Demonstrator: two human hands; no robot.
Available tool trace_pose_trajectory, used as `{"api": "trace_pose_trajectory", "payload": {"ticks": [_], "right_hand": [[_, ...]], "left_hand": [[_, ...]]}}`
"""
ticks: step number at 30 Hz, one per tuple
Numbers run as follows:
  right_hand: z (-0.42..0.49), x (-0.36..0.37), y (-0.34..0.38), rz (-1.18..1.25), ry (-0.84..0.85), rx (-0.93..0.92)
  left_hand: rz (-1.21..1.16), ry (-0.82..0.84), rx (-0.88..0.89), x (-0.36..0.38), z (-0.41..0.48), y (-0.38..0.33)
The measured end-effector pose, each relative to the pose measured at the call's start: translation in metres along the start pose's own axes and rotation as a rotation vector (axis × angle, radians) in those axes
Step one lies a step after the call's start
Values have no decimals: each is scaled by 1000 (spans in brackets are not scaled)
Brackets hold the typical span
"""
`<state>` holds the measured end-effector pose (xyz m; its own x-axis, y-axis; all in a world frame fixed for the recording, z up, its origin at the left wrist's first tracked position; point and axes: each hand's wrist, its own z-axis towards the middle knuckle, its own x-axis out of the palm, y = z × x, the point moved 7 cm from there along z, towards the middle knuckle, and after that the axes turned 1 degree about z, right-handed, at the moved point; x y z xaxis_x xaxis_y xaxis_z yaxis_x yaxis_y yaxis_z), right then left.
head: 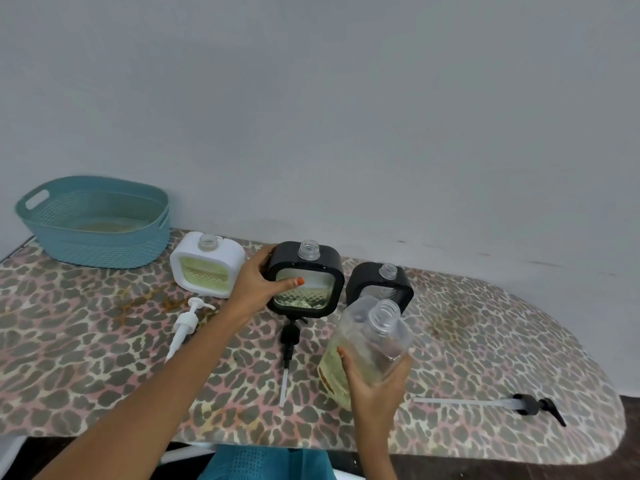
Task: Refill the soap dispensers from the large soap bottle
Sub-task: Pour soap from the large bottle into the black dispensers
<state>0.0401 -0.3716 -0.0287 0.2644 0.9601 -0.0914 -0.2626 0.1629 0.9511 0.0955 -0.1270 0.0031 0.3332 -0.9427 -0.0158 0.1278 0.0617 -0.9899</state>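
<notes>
My left hand [258,284] grips the left side of a black square soap dispenser [306,278], thumb across its clear window; its neck is uncapped and some pale soap shows low inside. My right hand [375,386] holds the large clear soap bottle [367,348], lifted off the table, open neck tilted toward the dispensers, yellowish soap in its lower part. A white dispenser [207,268] with yellow-green soap stands uncapped to the left. A second black dispenser [381,287], also uncapped, stands partly hidden behind the large bottle.
Three pump heads lie on the leopard-print table [86,358]: a white pump [187,323], a black pump [289,344] in front of the held dispenser, and a long-tubed black pump [526,405] at the right. A teal basket [97,220] stands at the back left against the wall.
</notes>
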Motion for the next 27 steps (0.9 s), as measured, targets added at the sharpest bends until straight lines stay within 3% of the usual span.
{"api": "trace_pose_trajectory", "payload": {"ticks": [13, 27], "right_hand": [[2, 2, -5, 99, -32, 33], [2, 3, -10, 81, -25, 43]], "left_hand": [[-38, -57, -99, 4, 31, 48], [46, 92, -128, 5, 29, 55]]}}
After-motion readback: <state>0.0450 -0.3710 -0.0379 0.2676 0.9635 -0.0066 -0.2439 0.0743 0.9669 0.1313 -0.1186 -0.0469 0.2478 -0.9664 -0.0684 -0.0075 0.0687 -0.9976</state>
